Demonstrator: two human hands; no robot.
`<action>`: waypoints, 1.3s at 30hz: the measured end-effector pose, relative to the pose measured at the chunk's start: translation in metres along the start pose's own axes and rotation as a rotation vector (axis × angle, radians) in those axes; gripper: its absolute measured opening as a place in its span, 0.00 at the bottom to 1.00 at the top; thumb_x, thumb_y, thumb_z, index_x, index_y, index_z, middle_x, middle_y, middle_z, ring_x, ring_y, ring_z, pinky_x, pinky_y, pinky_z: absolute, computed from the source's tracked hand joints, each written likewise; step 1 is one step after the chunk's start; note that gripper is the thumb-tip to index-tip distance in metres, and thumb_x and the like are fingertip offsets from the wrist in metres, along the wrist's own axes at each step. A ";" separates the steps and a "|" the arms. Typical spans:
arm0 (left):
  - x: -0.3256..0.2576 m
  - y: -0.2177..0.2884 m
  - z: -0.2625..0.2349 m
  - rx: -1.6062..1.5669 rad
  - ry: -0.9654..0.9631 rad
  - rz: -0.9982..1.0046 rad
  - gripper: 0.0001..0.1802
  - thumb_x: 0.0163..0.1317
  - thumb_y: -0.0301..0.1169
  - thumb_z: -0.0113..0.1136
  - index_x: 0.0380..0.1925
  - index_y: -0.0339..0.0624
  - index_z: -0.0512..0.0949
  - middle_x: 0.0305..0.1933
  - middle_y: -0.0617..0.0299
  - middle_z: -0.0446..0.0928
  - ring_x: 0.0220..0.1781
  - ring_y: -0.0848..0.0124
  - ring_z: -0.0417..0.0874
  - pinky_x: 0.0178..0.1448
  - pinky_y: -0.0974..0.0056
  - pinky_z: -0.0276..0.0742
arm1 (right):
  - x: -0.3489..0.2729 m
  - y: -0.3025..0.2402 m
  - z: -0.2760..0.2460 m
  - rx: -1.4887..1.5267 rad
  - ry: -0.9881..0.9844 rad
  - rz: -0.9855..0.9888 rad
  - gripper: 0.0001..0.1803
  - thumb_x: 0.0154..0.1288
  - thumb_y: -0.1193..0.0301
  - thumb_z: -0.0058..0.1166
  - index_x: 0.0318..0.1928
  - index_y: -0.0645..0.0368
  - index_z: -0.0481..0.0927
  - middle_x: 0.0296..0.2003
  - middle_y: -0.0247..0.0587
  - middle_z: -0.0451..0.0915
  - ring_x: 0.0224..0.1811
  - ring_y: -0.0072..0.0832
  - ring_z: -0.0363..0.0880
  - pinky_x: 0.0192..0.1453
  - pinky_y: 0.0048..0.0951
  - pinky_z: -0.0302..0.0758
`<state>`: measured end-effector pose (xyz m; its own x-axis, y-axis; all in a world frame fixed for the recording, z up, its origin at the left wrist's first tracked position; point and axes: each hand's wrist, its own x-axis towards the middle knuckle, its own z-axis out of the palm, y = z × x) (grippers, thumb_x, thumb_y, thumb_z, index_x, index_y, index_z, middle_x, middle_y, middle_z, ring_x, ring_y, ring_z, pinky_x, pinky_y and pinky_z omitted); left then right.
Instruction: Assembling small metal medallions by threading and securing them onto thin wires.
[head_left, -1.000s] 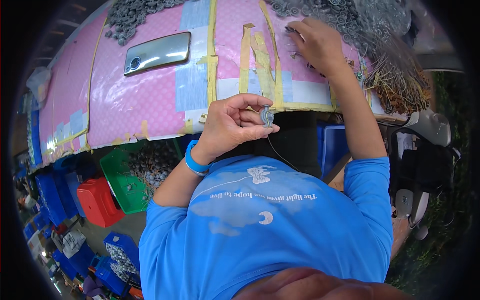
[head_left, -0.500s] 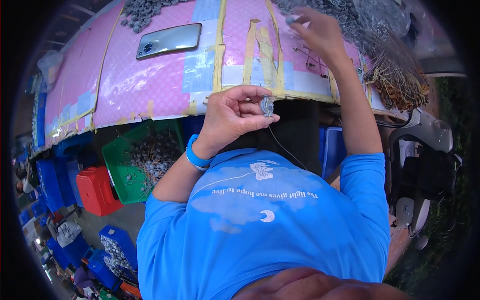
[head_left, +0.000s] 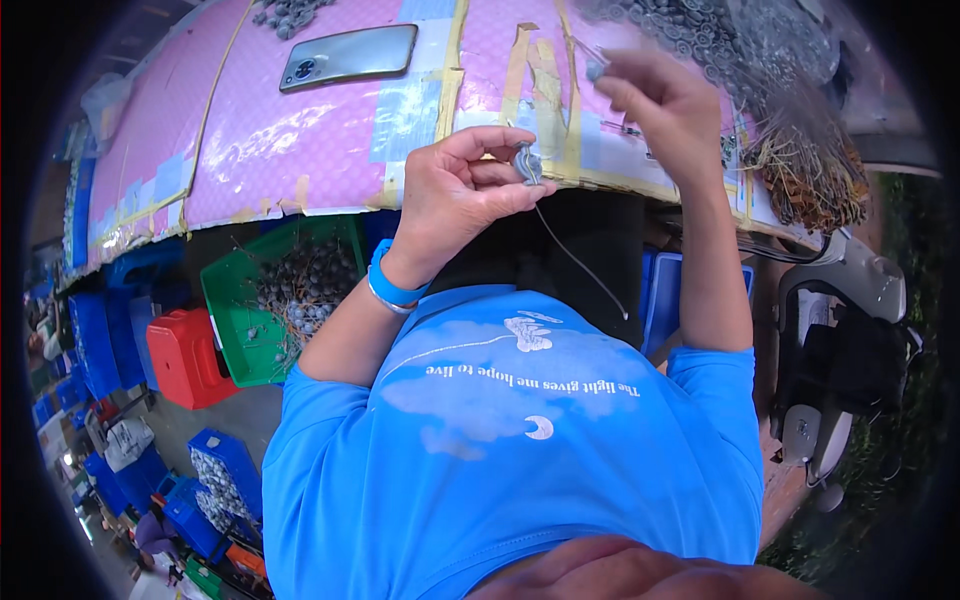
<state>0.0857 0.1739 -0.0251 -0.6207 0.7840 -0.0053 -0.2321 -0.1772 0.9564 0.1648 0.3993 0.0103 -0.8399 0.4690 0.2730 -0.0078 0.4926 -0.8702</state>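
Over the near edge of the pink-covered table (head_left: 290, 150), my left hand (head_left: 460, 185) pinches a small grey ruffled flower piece (head_left: 527, 163) between thumb and fingertips. A thin grey stem (head_left: 585, 265) trails from it down in front of my shirt. My right hand (head_left: 670, 110) is raised to the right, thumb and finger closed on a small grey piece (head_left: 596, 70) whose exact shape is blurred. Past that hand lies a heap of grey cup-shaped flower pieces (head_left: 690, 35), with a bundle of thin brown-tipped stems (head_left: 810, 170) beside it.
A phone (head_left: 350, 57) lies face down on the table, near a smaller grey pile (head_left: 290, 15). Below the table edge stand a green crate (head_left: 235, 300) of grey balls on stems, a red stool (head_left: 185, 355) and a blue crate (head_left: 665, 300). A scooter (head_left: 840, 330) is parked at the right.
My right hand has come back toward me and a little right from the heap, with the small grey piece. My left hand has risen slightly, still pinching the flower piece; the view has shifted.
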 end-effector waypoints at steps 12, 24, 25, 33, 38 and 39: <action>0.005 0.005 0.002 0.350 0.005 0.245 0.22 0.50 0.16 0.69 0.48 0.33 0.80 0.41 0.56 0.84 0.40 0.72 0.88 0.43 0.70 0.86 | -0.068 -0.029 0.031 0.161 -0.121 -0.034 0.12 0.62 0.80 0.63 0.47 0.64 0.85 0.36 0.36 0.83 0.35 0.18 0.81 0.38 0.17 0.78; 0.018 0.007 0.011 0.785 -0.012 0.593 0.21 0.47 0.15 0.68 0.44 0.36 0.82 0.36 0.60 0.84 0.34 0.74 0.88 0.38 0.71 0.85 | -0.069 -0.027 0.033 0.285 -0.055 0.217 0.10 0.63 0.81 0.61 0.45 0.65 0.85 0.38 0.38 0.84 0.34 0.19 0.83 0.37 0.19 0.80; 0.020 0.010 0.012 0.668 -0.040 0.486 0.22 0.48 0.14 0.67 0.46 0.36 0.82 0.41 0.59 0.84 0.37 0.73 0.88 0.40 0.71 0.85 | -0.067 -0.022 0.028 0.325 -0.086 0.218 0.10 0.64 0.79 0.61 0.46 0.64 0.85 0.40 0.39 0.84 0.35 0.20 0.83 0.39 0.20 0.80; 0.022 0.000 0.021 0.241 -0.165 0.295 0.25 0.56 0.12 0.62 0.56 0.36 0.78 0.59 0.53 0.77 0.50 0.65 0.85 0.50 0.65 0.87 | -0.070 -0.002 0.027 0.878 -0.115 0.230 0.17 0.69 0.72 0.58 0.55 0.67 0.79 0.43 0.42 0.84 0.43 0.25 0.83 0.48 0.24 0.80; 0.016 0.004 0.031 0.243 -0.163 0.213 0.26 0.57 0.13 0.62 0.58 0.33 0.76 0.57 0.51 0.77 0.50 0.66 0.85 0.51 0.65 0.86 | -0.068 0.007 0.030 1.104 -0.212 0.171 0.17 0.71 0.71 0.55 0.55 0.70 0.77 0.44 0.45 0.83 0.44 0.27 0.83 0.49 0.24 0.80; 0.014 0.004 0.032 0.279 -0.131 0.185 0.26 0.58 0.13 0.62 0.58 0.32 0.75 0.56 0.50 0.77 0.50 0.67 0.85 0.52 0.65 0.86 | -0.069 0.006 0.032 1.106 -0.213 0.175 0.17 0.71 0.71 0.55 0.55 0.70 0.77 0.44 0.45 0.83 0.44 0.27 0.83 0.49 0.24 0.80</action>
<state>0.1002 0.2035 -0.0124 -0.5279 0.8265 0.1957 0.1003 -0.1682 0.9806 0.2050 0.3465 -0.0271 -0.9508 0.2817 0.1293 -0.2672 -0.5334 -0.8026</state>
